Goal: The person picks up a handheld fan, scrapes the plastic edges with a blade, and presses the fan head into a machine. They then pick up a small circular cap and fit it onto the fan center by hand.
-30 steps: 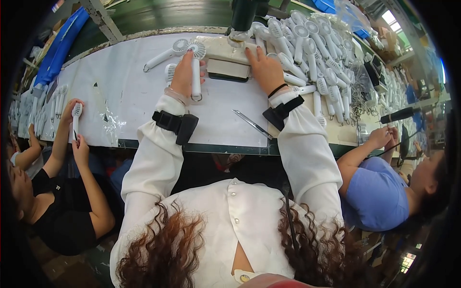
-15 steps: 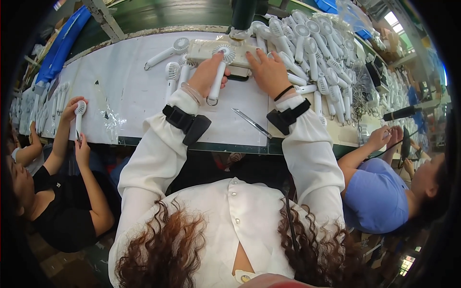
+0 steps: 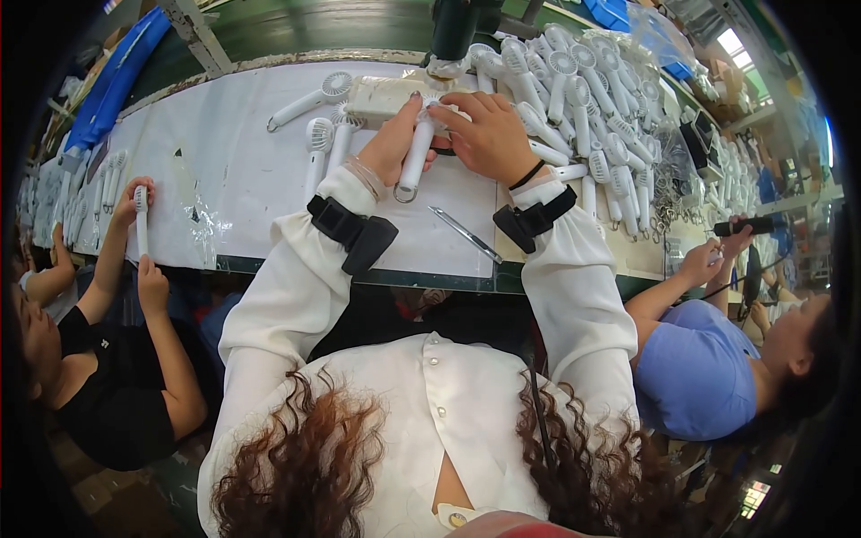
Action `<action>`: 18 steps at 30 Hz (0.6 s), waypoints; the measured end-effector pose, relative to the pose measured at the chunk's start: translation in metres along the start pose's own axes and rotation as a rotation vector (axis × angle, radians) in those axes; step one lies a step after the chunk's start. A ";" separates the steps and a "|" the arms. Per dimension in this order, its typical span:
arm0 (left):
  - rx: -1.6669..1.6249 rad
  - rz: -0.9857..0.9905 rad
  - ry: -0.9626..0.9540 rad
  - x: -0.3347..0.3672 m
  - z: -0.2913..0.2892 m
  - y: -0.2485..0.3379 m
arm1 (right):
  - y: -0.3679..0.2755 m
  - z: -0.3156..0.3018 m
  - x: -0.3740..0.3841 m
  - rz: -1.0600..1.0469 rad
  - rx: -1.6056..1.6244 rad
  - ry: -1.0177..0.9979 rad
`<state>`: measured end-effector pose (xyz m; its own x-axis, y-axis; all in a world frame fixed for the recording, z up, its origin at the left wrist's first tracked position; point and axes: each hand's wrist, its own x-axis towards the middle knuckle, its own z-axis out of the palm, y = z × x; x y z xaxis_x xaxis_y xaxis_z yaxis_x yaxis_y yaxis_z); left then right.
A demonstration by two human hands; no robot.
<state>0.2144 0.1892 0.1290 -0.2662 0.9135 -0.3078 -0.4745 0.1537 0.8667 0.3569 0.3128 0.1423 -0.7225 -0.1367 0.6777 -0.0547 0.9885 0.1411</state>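
My left hand (image 3: pixel 386 148) is closed around a white handheld fan (image 3: pixel 415 163), its handle slanting down toward me with a small metal ring at the end. At the fan's round head, the bent fingers of my right hand (image 3: pixel 493 136) grip from the other side and cover most of the grille. Just behind my hands lies a cream-coloured block (image 3: pixel 377 95), beneath the dark green machine head (image 3: pixel 453 34). A slim metallic, pen-like cutter (image 3: pixel 465 235) rests on the white table sheet near the front edge.
Several white fans (image 3: pixel 318 134) lie left of my hands. A large heap of fans (image 3: pixel 583 94) fills the right back, with metal rings (image 3: pixel 664 215) beside it. A person in black (image 3: pixel 121 386) handles a fan at left; another in blue (image 3: pixel 700 368) works at right.
My right hand has come off the block and moved left onto the fan's head. The fan has turned in my left hand. The person at right now holds a dark tool.
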 end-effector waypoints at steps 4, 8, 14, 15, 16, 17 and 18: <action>-0.002 0.042 -0.113 0.004 -0.013 -0.010 | 0.007 0.008 -0.004 -0.064 -0.067 0.012; -0.119 0.043 -0.136 -0.013 -0.001 -0.011 | 0.014 0.015 -0.009 -0.055 -0.124 0.023; -0.208 -0.080 -0.175 -0.013 -0.012 -0.016 | 0.018 0.022 -0.006 -0.088 -0.165 0.060; -0.204 -0.080 -0.183 -0.010 -0.017 -0.017 | 0.017 0.022 -0.005 -0.092 -0.163 0.059; -0.201 -0.080 -0.192 -0.006 -0.021 -0.018 | 0.017 0.021 -0.005 -0.080 -0.117 0.071; -0.197 -0.079 -0.201 -0.002 -0.026 -0.020 | 0.017 0.020 -0.005 -0.067 -0.070 0.083; -0.199 -0.076 -0.201 0.000 -0.027 -0.019 | 0.016 0.018 -0.003 -0.054 -0.025 0.095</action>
<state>0.2010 0.1759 0.1020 -0.0618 0.9615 -0.2678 -0.6473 0.1656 0.7440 0.3458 0.3305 0.1294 -0.6504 -0.1964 0.7337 -0.0736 0.9778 0.1964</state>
